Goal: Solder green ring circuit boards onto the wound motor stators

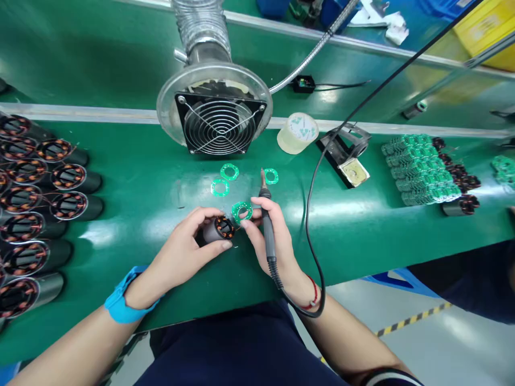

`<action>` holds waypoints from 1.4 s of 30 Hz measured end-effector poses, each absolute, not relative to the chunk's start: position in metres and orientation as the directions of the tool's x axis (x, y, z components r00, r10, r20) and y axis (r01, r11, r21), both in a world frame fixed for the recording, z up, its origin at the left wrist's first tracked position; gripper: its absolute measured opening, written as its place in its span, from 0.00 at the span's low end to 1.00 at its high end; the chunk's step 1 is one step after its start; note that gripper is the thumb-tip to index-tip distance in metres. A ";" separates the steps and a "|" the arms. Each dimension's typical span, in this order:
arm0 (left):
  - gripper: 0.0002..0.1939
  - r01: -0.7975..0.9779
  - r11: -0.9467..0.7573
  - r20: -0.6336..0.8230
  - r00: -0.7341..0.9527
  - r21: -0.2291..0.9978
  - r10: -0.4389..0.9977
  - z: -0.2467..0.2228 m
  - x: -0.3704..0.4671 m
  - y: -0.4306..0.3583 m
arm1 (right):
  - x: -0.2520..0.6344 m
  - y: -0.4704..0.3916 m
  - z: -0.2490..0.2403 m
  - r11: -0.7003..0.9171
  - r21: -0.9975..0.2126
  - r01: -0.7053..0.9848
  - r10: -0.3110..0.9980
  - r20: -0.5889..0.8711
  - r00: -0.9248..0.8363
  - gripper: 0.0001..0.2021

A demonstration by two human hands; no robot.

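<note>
My left hand [187, 246] is wrapped round a small dark motor stator [217, 229], its copper-wound end facing right. In my right hand [273, 236] lies a soldering iron [269, 230], tip pointing up and away. The same hand's thumb and fingers pinch a green ring-shaped circuit board [236, 212] close beside the stator's wound end. Whether board and stator touch, I cannot tell. Beyond the hands, two loose ring boards [229, 171] lie near each other, and another ring board [271, 176] is behind the iron's tip.
Several stators [30, 214] fill the left side. A fan [221, 126] with a duct stands ahead. Right of it are a tape roll [298, 133], an iron stand [350, 155] and stacked ring boards [420, 169]. The iron's black cable [309, 214] loops over my right wrist.
</note>
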State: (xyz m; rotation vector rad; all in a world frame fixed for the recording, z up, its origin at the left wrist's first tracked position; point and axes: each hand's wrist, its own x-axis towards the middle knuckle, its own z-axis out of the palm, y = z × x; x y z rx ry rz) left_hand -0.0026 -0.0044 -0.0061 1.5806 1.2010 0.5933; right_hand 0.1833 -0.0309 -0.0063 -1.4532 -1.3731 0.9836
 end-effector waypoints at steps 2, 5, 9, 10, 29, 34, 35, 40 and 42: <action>0.20 0.378 0.081 -0.238 0.391 0.922 0.889 -0.005 -0.002 -0.006 | 0.179 -0.025 -0.007 0.009 -0.985 0.170 0.997 0.021 0.068 0.17; 0.19 0.466 0.022 -0.227 0.389 0.884 0.893 -0.001 -0.005 -0.004 | 0.181 -0.017 -0.004 -0.001 -0.990 0.142 0.997 -0.012 -0.073 0.16; 0.22 0.368 0.028 -0.217 0.483 0.929 0.848 0.005 -0.018 0.005 | 0.181 -0.016 0.002 0.175 -0.887 0.427 0.967 0.074 -0.242 0.18; 0.21 0.311 0.062 -0.218 0.496 0.948 0.840 0.005 -0.021 0.007 | 0.179 -0.018 0.002 0.245 -0.826 0.508 0.961 0.139 -0.238 0.19; 0.08 0.258 0.214 -0.288 0.295 0.942 0.911 0.005 -0.013 0.019 | 0.175 -0.013 -0.002 0.539 -0.626 0.564 0.838 0.330 -0.434 0.24; 0.09 0.202 0.266 -0.316 0.285 0.943 0.905 0.008 -0.012 0.021 | 0.172 -0.016 0.000 0.585 -0.561 0.585 0.811 0.410 -0.417 0.18; 0.09 0.195 0.275 -0.322 0.281 0.941 0.904 0.009 -0.012 0.021 | 0.171 -0.016 0.001 0.583 -0.560 0.589 0.812 0.420 -0.405 0.17; 0.07 0.210 0.264 -0.316 0.273 0.941 0.909 0.008 -0.010 0.024 | 0.173 -0.020 0.006 0.523 -0.620 0.585 0.851 0.423 -0.312 0.17; 0.06 0.235 0.256 -0.315 0.266 0.938 0.911 0.007 -0.010 0.024 | 0.175 -0.023 0.007 0.495 -0.662 0.562 0.866 0.429 -0.258 0.17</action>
